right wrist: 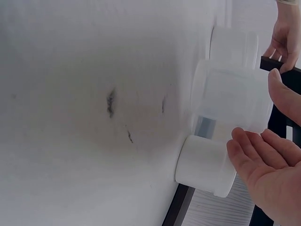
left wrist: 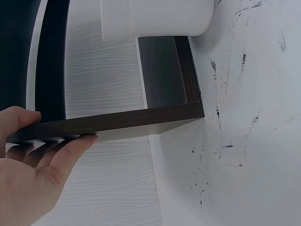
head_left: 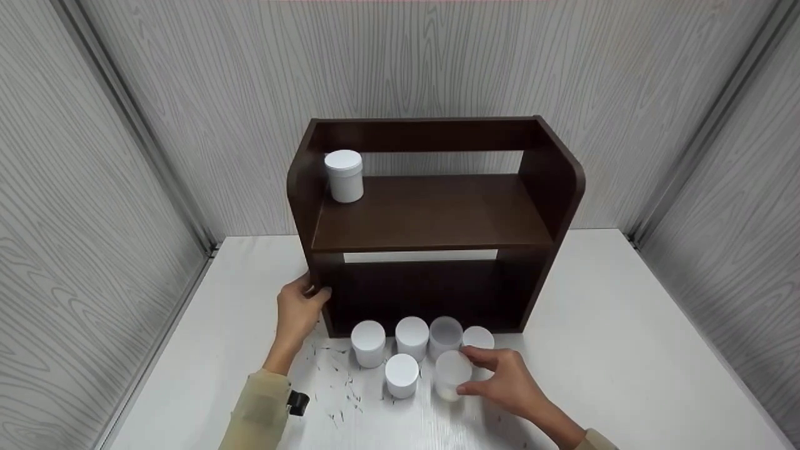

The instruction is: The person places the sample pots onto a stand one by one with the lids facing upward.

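My left hand [head_left: 299,312] grips the front edge of the left side panel of a dark brown two-tier shelf [head_left: 431,212]. In the left wrist view, the thumb and fingers [left wrist: 70,153] lie on opposite sides of that panel [left wrist: 117,120]. My right hand [head_left: 509,381] holds a frosted translucent jar [head_left: 451,374] at its right side, between thumb and fingers. In the right wrist view, this translucent jar [right wrist: 230,94] sits between the thumb and the fingertips, overlapping its neighbours. A second translucent jar [head_left: 445,334] stands just behind it.
Several white lidded jars [head_left: 402,375] stand on the white table [head_left: 625,350] before the shelf, one [head_left: 479,336] close behind the right hand. Another white jar [head_left: 345,176] is on the upper tier, at the left. Dark scuffs mark the tabletop. Grey wood-grain walls [head_left: 425,56] enclose three sides.
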The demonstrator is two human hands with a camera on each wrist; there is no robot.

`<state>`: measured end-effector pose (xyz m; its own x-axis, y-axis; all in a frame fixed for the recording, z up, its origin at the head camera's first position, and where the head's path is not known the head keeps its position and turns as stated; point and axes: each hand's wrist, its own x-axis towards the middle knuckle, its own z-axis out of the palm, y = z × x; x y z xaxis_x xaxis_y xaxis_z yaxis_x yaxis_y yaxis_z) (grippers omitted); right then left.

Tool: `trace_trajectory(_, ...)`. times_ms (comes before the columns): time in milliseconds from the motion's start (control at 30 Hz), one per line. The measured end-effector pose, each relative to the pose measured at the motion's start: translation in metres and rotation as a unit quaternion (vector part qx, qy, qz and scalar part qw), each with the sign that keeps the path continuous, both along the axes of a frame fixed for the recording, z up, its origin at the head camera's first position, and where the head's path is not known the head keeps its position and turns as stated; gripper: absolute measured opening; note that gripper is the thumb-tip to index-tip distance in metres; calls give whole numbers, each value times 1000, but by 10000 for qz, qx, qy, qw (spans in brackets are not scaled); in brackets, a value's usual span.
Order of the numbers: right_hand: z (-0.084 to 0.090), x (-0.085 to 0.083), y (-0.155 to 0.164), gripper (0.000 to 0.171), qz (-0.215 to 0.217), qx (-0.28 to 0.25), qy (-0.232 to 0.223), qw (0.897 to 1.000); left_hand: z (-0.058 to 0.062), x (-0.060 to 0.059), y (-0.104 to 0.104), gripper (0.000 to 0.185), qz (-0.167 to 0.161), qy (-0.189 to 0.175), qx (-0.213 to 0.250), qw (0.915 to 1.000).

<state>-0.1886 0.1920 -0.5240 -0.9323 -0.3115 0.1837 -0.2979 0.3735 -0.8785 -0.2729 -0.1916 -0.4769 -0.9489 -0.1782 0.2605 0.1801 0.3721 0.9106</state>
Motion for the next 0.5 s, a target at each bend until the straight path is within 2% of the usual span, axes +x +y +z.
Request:
trace_trajectory(300, -4, 5, 7, 62, 288, -179, 5, 9994, -3, 0, 1, 54, -13, 13, 35, 10000)
trace_trajectory(500, -9, 3, 9, 67, 629, -733, -448, 9943, -2, 0, 2, 53, 36, 58, 89, 9999)
